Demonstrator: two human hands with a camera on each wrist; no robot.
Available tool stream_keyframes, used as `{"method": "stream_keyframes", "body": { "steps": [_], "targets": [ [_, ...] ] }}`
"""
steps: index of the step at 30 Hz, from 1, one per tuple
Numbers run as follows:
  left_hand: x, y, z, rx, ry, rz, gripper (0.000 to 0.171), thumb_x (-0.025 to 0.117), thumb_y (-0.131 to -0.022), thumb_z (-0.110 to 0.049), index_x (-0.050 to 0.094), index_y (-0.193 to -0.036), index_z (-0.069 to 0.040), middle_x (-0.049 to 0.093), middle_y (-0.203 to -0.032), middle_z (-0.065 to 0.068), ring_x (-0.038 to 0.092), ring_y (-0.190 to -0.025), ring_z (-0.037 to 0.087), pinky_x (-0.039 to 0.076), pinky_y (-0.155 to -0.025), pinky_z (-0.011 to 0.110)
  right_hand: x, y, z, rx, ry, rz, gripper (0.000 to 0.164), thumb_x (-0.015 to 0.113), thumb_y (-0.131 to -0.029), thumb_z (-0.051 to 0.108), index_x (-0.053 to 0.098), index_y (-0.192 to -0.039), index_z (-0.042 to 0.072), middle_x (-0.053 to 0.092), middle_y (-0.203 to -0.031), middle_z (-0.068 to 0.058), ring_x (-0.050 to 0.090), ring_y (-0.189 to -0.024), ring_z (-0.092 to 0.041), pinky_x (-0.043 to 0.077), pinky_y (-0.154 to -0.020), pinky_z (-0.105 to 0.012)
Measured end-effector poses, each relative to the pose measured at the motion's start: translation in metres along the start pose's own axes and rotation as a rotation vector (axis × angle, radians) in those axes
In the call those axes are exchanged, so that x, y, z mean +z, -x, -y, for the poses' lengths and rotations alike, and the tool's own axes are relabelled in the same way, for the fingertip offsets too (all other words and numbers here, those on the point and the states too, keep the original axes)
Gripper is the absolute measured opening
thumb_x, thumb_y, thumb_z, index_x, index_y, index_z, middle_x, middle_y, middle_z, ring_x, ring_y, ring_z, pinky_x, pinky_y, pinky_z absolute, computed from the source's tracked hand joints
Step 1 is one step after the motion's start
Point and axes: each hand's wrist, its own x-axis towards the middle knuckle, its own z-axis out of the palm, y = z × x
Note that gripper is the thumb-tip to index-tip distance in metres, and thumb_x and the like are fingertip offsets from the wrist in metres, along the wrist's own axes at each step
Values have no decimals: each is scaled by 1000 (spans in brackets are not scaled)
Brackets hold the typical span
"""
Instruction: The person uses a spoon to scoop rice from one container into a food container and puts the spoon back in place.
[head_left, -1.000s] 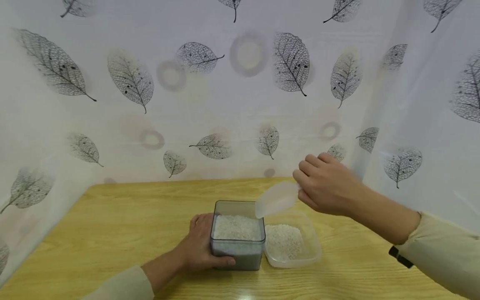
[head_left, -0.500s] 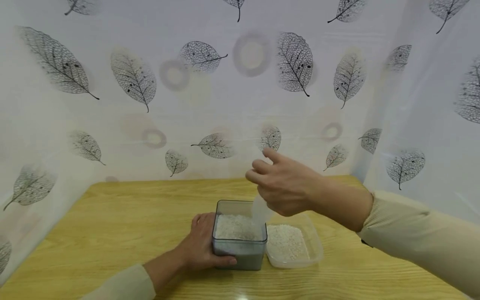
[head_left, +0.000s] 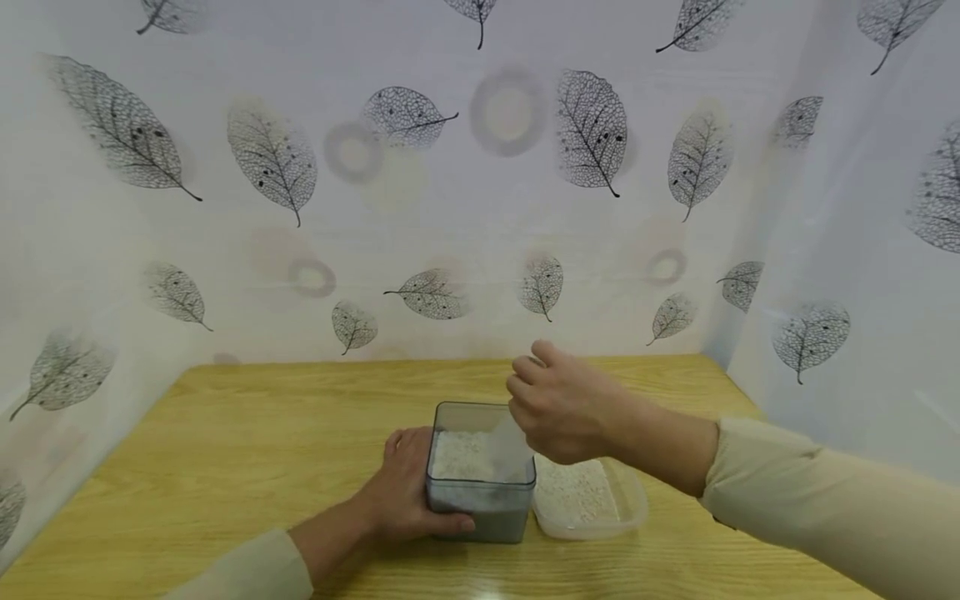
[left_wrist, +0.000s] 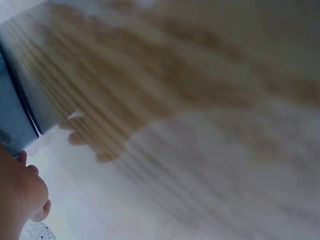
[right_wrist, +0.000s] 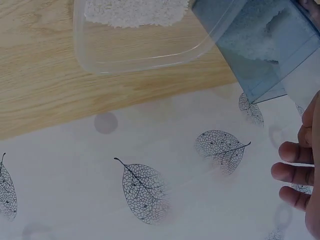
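Observation:
A grey see-through square container (head_left: 480, 518) stands on the table, holding white rice (head_left: 459, 454). My left hand (head_left: 405, 492) grips its left side, with the thumb along the front wall. From above right, my right hand (head_left: 572, 410) pinches a translucent white scoop (head_left: 512, 448). The scoop dips below the container's rim at the rice; whether it carries grains I cannot tell. Close against the container's right side sits a shallow clear plastic box (head_left: 633, 508) with more rice (head_left: 573, 493). In the right wrist view, several fingertips (right_wrist: 287, 172) of the right hand hang loosely curled.
The wood-grain table (head_left: 247, 450) extends around both containers. Behind it and along the sides hangs a pale curtain (head_left: 420, 208) printed with dark leaves. The right forearm's sleeve (head_left: 795, 483) passes above the table's right part.
My right hand has swung left from above the clear box, then lowered, bringing the scoop into the grey container. My left hand keeps its hold on that container.

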Motion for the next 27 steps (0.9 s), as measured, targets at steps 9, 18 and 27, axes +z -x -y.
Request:
{"method": "stream_keyframes", "body": {
  "steps": [9,18,27],
  "targets": [
    [1,1,0,11,-3,-10,110,73,-63,-81,37,-141,-13,50,-128,-3,43,-122,19,21,-107,53,5,10,24,143,-170,58,30,52,-78,18,27,-61,19,16,-54,8,7,-52,-9,12,-46,-28],
    [1,0,1,11,-13,-2,112,71,-63,-83,35,-143,-13,50,-131,-3,42,-122,18,21,-108,54,6,18,34,268,-390,172,30,56,-82,19,31,-65,20,18,-55,10,12,-49,-6,12,-43,-25],
    [0,1,0,25,2,-14,112,71,-64,-82,36,-144,-12,50,-131,-3,43,-123,17,21,-107,53,10,21,39,308,-395,156,28,57,-84,21,36,-66,19,26,-54,9,19,-45,-7,18,-40,-26]
  ]
}}
